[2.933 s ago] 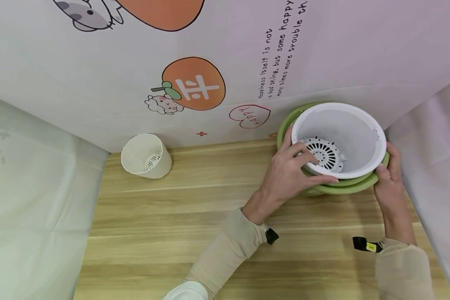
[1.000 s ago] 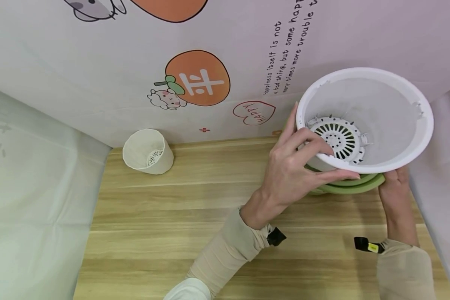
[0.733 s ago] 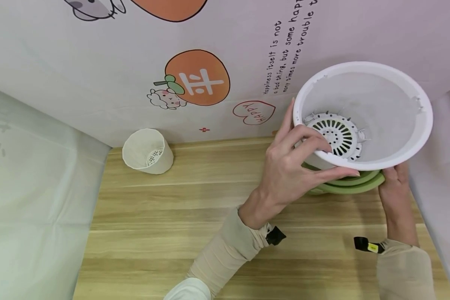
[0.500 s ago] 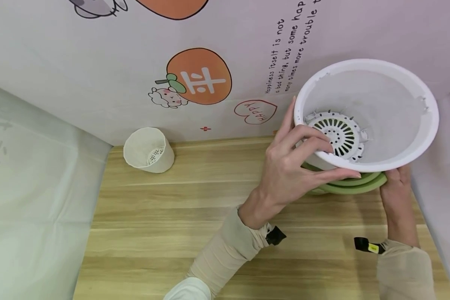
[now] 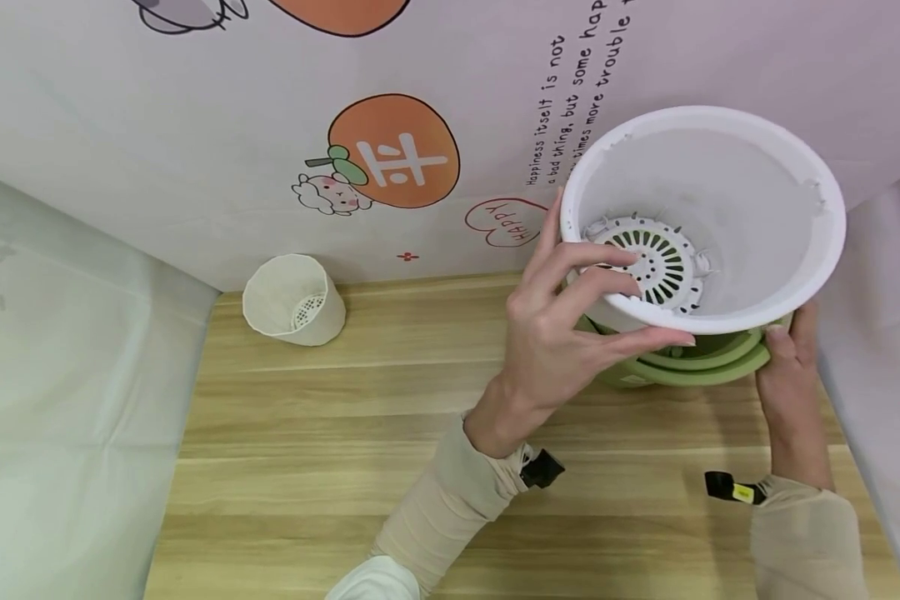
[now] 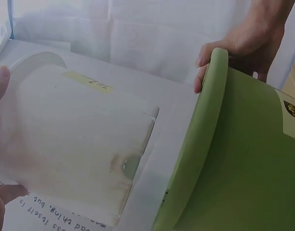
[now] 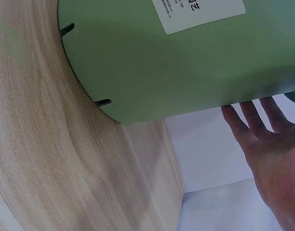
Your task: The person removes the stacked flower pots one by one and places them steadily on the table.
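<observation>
My left hand point(image 5: 551, 333) grips the rim of a large white inner pot point(image 5: 750, 208), thumb outside the near edge and two fingers inside, over its slotted base. The left wrist view shows this white pot point(image 6: 65, 139) raised out of the green flowerpot point(image 6: 248, 154), a gap between its base and the green rim. In the head view the white pot covers most of the green flowerpot point(image 5: 690, 375), whose rim looks doubled. My right hand point(image 5: 791, 383) holds that rim at the right, thumb on top. On the wooden surface rests the green pot's base point(image 7: 89, 91).
A smaller white pot point(image 5: 318, 317) with a perforated bottom stands at the back left of the wooden tabletop point(image 5: 330, 467). Printed white sheeting point(image 5: 217, 150) rises along the back, and more hangs close by my right hand.
My left hand has lifted the white pot up out of the green flowerpot, and lately shifted it slightly left. The right hand stays at the green rim.
</observation>
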### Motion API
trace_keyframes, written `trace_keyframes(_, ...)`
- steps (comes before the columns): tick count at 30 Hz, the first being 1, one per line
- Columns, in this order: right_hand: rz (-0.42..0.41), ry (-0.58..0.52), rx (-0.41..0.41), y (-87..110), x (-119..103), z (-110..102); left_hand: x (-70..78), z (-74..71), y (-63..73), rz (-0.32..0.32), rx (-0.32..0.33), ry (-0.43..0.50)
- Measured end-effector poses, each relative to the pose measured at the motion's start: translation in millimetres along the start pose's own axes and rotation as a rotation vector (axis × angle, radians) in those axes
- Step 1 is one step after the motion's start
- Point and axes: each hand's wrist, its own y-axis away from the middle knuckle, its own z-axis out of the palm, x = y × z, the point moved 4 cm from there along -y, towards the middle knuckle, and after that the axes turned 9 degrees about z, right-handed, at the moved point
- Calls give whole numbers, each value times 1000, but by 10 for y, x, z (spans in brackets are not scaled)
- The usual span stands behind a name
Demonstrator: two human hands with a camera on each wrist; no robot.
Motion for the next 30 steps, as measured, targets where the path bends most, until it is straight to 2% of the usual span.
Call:
trace_keyframes(5,4,-2,23,2,12,-8,-38,-77,0,-5,46,22)
trace_keyframes(12,-15,-86,-28,-4,19,4,-81,-165,32,-26,64,11)
trace_keyframes(19,22,-67,-2,0,22,-8,-109,-229,58,-23,101,-3)
trace_keyframes(30,12,-44,-7,4,17,1,-129,-318,92,-32,126,4)
